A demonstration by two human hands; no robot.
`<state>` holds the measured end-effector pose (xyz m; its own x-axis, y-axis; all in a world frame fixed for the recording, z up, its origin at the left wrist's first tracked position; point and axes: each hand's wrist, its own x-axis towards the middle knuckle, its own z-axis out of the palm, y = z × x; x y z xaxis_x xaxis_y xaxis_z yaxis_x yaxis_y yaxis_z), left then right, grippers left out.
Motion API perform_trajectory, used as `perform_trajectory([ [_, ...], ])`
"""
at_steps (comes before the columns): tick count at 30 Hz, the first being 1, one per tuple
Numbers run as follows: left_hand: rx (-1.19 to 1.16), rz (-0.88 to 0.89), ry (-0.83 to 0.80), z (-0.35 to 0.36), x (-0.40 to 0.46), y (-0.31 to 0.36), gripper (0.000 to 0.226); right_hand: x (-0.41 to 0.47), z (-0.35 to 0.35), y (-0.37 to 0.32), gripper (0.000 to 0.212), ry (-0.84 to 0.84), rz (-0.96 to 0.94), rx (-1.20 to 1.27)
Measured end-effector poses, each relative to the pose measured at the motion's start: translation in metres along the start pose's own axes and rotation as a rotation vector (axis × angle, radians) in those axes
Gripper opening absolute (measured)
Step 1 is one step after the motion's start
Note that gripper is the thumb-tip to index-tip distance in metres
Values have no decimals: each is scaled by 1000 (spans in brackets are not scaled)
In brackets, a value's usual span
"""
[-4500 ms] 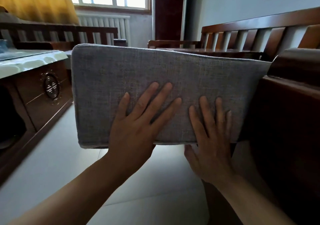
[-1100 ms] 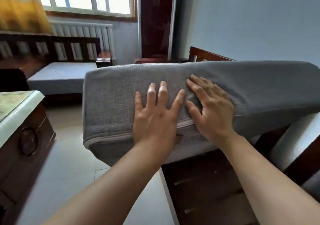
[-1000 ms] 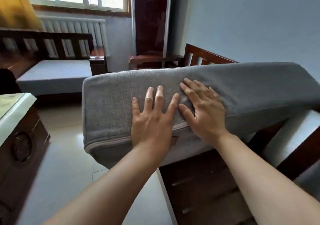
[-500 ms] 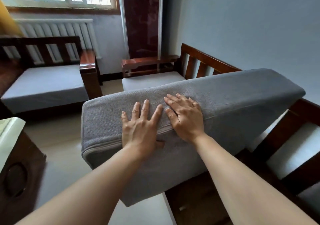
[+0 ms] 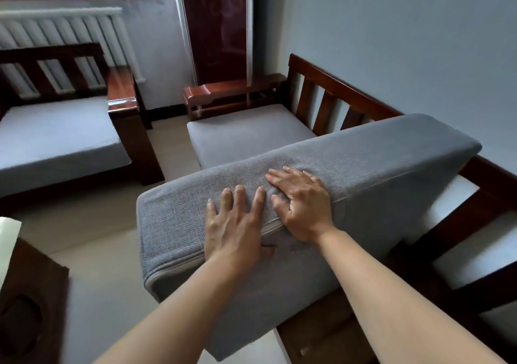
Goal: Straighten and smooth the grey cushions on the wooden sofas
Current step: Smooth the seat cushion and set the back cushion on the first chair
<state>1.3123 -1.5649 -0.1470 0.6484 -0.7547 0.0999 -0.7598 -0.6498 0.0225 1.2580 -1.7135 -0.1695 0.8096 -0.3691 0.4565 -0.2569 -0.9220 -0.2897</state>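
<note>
- Grey-walled room: wooden sofa (image 5: pixel 349 95) at right now shows more.
- Grey cushion (image 5: pixel 363 167) has tipped further over; likely flipping onto the seat.
- Left hand (image 5: pixel 237 223) and right hand (image 5: pixel 302 204) press it, fingers spread flat, gripping nothing.

White radiator (image 5: pixel 64 36) far ahead-left of my hands, dark door (image 5: pixel 215 25) beyond them, wooden cabinet (image 5: pixel 30 302) at lower left
</note>
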Motion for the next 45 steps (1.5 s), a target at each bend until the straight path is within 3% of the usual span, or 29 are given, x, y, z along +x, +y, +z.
perform_trajectory([
  [5,-4,59,-41,-5,9,-3,107,5,0,-6,50,-5,91,-51],
  [9,-2,128,-61,-7,10,-5,103,-9,0,-24,58,66,417,-138],
  [11,-15,175,-84,-9,9,-7,99,-14,-3,-34,71,-22,633,-101],
  [13,-50,234,-108,-9,7,-10,96,-18,-9,-42,69,-115,743,-61],
  [19,-167,464,-208,-15,8,-33,104,-28,-24,-53,52,-273,797,-103],
  [34,-177,650,-272,-10,25,-51,103,-30,-18,-51,49,-200,809,-121],
  [40,-222,997,-300,-6,45,-71,96,-18,-5,-68,47,-19,967,-36],
  [45,-209,1283,-256,1,72,-119,90,-15,10,-135,48,186,1178,207],
])
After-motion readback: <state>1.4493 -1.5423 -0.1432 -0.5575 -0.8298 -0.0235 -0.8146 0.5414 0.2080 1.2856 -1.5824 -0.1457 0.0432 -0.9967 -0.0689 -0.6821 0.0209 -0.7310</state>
